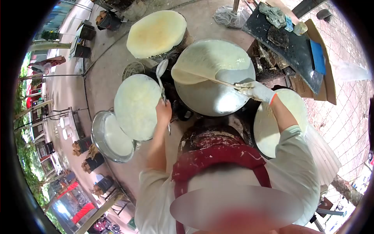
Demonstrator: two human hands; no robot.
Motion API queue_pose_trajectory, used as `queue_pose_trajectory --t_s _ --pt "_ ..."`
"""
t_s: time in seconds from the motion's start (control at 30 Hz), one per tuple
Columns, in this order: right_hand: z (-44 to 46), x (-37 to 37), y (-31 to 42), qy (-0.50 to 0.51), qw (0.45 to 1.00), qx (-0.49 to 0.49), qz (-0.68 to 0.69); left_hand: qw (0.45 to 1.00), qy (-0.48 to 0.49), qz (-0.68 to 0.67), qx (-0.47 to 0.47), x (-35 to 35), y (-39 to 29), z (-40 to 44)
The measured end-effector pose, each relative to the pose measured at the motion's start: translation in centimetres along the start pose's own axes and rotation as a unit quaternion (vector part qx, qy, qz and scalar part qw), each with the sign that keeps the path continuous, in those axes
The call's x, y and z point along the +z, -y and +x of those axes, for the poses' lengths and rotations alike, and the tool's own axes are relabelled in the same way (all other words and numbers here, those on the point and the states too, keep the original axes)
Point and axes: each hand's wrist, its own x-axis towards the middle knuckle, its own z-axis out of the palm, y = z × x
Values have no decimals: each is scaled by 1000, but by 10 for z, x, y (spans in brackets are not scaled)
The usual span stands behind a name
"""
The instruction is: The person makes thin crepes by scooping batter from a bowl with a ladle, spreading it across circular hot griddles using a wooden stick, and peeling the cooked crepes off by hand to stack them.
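Observation:
A metal ladle (pixel 162 68) stands out from my left hand (pixel 164 110), whose fingers are wrapped round its handle. My right hand (pixel 255 91), in a whitish glove with an orange cuff, holds a long thin stick (pixel 224 82). The stick reaches left over a large round metal griddle (pixel 226 99). A thin pale sheet (pixel 206 58) covers the far part of the griddle and is folded along the stick, leaving bare metal on the near side. Left of my left hand lies a round pale sheet (pixel 138 107).
A metal basin (pixel 103 130) with white liquid is at the left. Another round flat sheet (pixel 156 34) lies on a stand beyond. A pale round surface (pixel 269 128) sits under my right forearm. At the upper right, a dark board (pixel 265 29) carries a blue object (pixel 318 57).

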Motion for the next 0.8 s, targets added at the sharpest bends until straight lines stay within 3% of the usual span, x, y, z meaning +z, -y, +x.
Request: queue_pose_trajectory --t_s 0.03,0.07,0.13,0.17,0.23,0.33,0.43,0.53,0.63,0.67,0.73,0.8 --pt "-2 -7 -5 -19 998 -40 -43 998 -13 52 45 -1 -5 12" --pt "-4 -14 -10 -42 992 -79 -87 997 17 74 26 -2 -12 20" --pt "11 -24 -17 -48 976 -130 170 990 76 118 -13 -5 -26 32" --pt "26 -28 -23 -110 982 -125 88 985 102 136 -15 -3 -23 34" --pt "34 -25 -9 -46 995 -91 -22 976 126 176 -18 -8 -32 25" --pt "15 -6 26 41 999 33 -2 964 164 207 -31 -27 -36 -3" --pt "7 -3 0 79 997 -19 5 952 215 216 -30 -52 -44 -40" --pt "-22 2 -36 68 996 40 48 939 276 202 -40 -60 -42 -80" --pt "-72 60 -57 -70 987 52 134 924 322 206 20 -34 -1 -116" --pt "-88 95 -53 -108 958 -16 267 931 330 160 2 -40 -16 -112" --pt "-83 131 -109 61 875 15 480 930 362 65 4 -67 -46 -91" --pt "-70 188 -79 -8 863 -18 505 910 410 -32 48 -97 -54 -62"
